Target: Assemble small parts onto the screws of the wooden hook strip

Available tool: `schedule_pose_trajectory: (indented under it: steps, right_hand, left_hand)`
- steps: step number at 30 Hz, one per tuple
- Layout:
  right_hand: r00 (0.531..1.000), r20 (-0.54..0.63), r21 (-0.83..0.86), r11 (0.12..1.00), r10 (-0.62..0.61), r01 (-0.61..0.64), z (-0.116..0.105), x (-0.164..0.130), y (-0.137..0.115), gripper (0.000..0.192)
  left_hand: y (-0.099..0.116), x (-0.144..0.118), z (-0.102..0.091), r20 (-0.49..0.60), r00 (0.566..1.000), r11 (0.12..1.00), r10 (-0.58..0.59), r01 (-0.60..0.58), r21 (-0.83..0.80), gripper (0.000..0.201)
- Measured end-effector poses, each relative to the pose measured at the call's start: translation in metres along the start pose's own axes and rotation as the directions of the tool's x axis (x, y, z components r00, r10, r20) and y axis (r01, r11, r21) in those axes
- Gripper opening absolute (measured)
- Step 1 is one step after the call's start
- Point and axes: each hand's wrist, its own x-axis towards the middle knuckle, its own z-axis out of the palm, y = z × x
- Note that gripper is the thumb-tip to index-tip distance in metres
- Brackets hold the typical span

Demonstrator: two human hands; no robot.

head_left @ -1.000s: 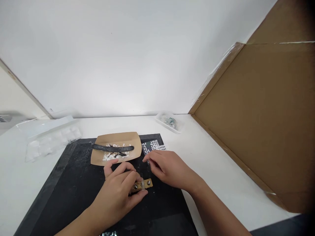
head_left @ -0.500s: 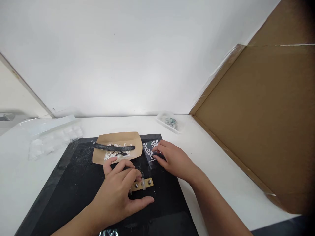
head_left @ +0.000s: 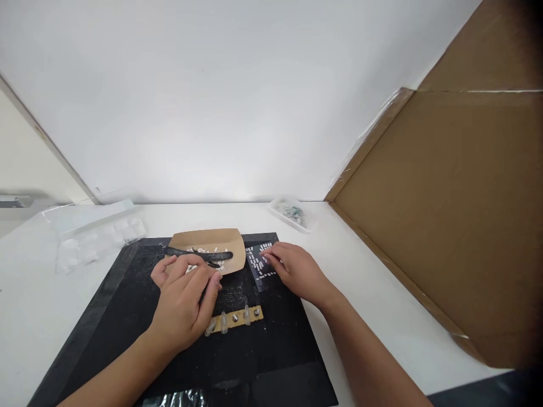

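Observation:
My left hand (head_left: 184, 299) is at the near edge of a brown cardboard tray (head_left: 235, 243), fingers curled and thumb against the index finger. Whatever its fingertips may hold is hidden. In the tray lie small white pieces (head_left: 224, 250) and a long black curved strip (head_left: 218, 256). On the right, my right hand (head_left: 299, 274) pinches with thumb and index over a dark sheet (head_left: 261, 282) bearing rows of small white strips; what it pinches is too small to name. Nearer me lies a yellow strip (head_left: 229, 321) with metal studs and several clear plastic pieces on it.
A black mat (head_left: 237, 362) covers the white table (head_left: 365, 316). A clear plastic tray (head_left: 99, 240) stands at the left, and a small white tray (head_left: 291, 213) of tangled bits at the back. Cardboard (head_left: 428, 215) walls the right side, with shiny plastic (head_left: 176, 398) at the near edge.
My left hand has moved left and away from above the yellow strip to the tray's near edge, its fingers drawing together. The right hand stays over the dark sheet, thumb and index now closer together.

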Motion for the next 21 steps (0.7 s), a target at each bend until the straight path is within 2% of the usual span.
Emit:
schedule_pose_trajectory:
  steps: [5,11,17,21]
  right_hand:
    - [0.996,-0.082,-0.008,0.999,-0.035,0.035,0.021,0.010,0.000,0.025]
    - [0.992,-0.108,-0.025,0.998,-0.063,0.061,0.043,0.029,0.004,0.027]
    - [0.994,-0.099,-0.025,0.999,-0.044,0.042,0.050,0.034,0.006,0.028]
    - [0.995,-0.097,-0.020,0.999,-0.037,0.035,0.051,0.035,0.005,0.020]
  left_hand:
    - [-0.004,-0.002,0.005,-0.029,0.999,1.000,-0.029,0.029,0.003,0.024]
    - [-0.007,-0.003,0.008,-0.043,0.997,0.998,-0.062,0.062,0.018,0.028]
    - [-0.003,-0.003,0.007,-0.043,0.995,0.995,-0.087,0.088,0.037,0.026]
    - [-0.001,-0.002,0.006,-0.046,0.995,0.992,-0.088,0.092,0.081,0.026]
